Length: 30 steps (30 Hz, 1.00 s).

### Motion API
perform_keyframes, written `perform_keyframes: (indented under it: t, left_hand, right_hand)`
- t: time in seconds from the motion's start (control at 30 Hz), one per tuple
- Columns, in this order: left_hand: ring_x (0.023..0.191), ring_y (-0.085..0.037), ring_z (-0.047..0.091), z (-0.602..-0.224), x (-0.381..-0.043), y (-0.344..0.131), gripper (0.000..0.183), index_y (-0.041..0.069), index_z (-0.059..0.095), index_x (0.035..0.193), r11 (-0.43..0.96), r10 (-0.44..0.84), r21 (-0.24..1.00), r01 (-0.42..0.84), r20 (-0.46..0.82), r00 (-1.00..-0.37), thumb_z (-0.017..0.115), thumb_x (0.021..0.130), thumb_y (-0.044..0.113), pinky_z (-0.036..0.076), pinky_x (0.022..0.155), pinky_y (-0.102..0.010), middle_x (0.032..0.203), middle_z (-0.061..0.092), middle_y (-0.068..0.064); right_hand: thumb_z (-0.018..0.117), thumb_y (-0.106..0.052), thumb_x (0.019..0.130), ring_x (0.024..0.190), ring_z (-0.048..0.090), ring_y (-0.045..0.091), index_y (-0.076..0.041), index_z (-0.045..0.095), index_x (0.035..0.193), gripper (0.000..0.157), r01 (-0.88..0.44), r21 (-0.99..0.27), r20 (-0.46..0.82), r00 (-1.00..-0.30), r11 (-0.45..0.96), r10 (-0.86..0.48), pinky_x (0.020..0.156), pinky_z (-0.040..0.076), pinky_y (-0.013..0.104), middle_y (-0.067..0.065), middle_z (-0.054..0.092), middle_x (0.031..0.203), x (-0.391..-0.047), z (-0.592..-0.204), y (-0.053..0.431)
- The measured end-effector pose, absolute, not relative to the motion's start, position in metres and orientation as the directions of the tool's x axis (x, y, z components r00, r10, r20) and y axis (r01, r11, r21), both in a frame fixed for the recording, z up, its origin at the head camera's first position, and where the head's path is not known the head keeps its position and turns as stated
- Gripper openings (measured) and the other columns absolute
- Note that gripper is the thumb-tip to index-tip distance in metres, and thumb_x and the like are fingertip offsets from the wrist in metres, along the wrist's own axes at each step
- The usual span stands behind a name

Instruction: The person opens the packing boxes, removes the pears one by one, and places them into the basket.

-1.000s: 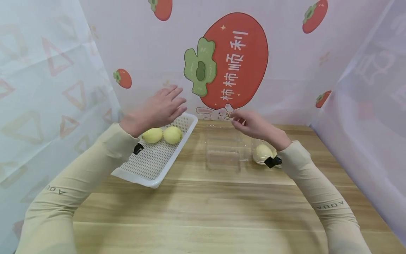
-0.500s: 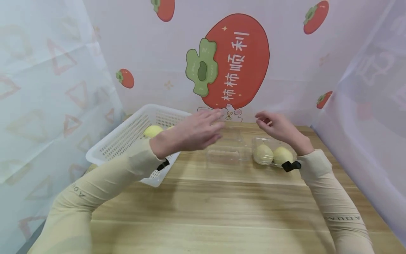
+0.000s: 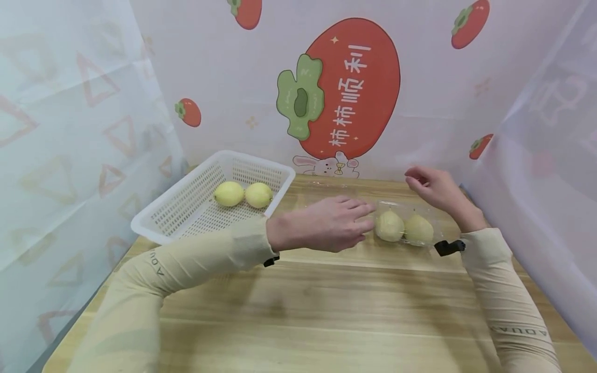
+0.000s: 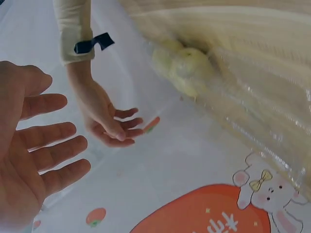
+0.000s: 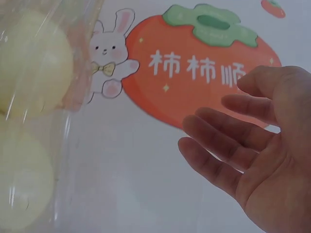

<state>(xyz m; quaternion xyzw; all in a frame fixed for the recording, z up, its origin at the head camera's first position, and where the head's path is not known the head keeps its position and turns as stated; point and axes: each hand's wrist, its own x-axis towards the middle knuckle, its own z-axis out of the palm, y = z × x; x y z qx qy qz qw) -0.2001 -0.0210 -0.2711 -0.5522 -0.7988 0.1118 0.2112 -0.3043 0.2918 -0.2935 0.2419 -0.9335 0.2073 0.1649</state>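
Note:
In the head view my left hand point(image 3: 326, 224) hovers over the middle of the table, fingers stretched to the right and holding nothing. Beyond its fingertips, a clear plastic box point(image 3: 402, 206) contains two pale yellow pear-like fruits, one on the left point(image 3: 389, 226) and one on the right point(image 3: 418, 229). My right hand point(image 3: 440, 192) floats above and behind that box. The right wrist view confirms its fingers are loosely bent around nothing. Another clear plastic container point(image 3: 328, 189) lies behind my left hand, which covers much of it.
At the left stands a white perforated basket point(image 3: 160, 228) with two yellow fruits, a left one point(image 3: 229, 194) and a right one point(image 3: 258, 195). Printed white sheets point(image 3: 233, 77) wall in the wooden table point(image 3: 298, 316) at the back and sides.
My left hand has swept right and down from above the basket to the middle of the table. My right hand has shifted right, uncovering the box with the two fruits.

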Motion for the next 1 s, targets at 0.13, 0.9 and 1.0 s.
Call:
perform_keyframes:
  t: [0.13,0.9,1.0]
  left_hand:
    - [0.13,-0.017,0.055,-0.279,-0.198,-0.012,0.03,0.02,0.059,0.123,0.343,0.939,-0.437,0.831,0.191,-0.287,0.047,0.1,0.035,0.045,0.109,-0.033,0.143,0.055,-0.005]
    - [0.118,-0.019,0.06,-0.303,-0.224,0.048,0.029,0.016,0.055,0.125,0.35,0.933,-0.371,0.86,0.214,-0.288,0.041,0.1,0.021,0.055,0.09,-0.03,0.137,0.057,-0.005]
    - [0.118,-0.02,0.061,-0.304,-0.228,0.055,0.031,0.016,0.053,0.129,0.358,0.932,-0.378,0.854,0.197,-0.304,0.042,0.1,0.023,0.055,0.092,-0.031,0.138,0.056,-0.006]
  right_hand:
    - [0.055,-0.023,0.099,0.087,0.067,0.03,-0.003,0.067,0.112,0.027,-0.476,-0.33,0.387,-0.856,0.815,-0.344,0.07,0.051,0.033,0.016,0.072,0.098,-0.308,-0.298,0.305]
    - [0.044,-0.036,0.104,0.084,0.069,0.029,0.007,0.049,0.133,0.052,-0.222,-0.526,0.023,-0.969,0.821,-0.247,0.065,0.06,0.032,0.034,0.062,0.114,-0.312,-0.342,0.386]
    - [0.044,-0.033,0.104,0.081,0.07,0.025,0.009,0.046,0.134,0.051,-0.193,-0.566,-0.032,-0.966,0.802,-0.255,0.065,0.06,0.033,0.035,0.063,0.113,-0.312,-0.346,0.394]
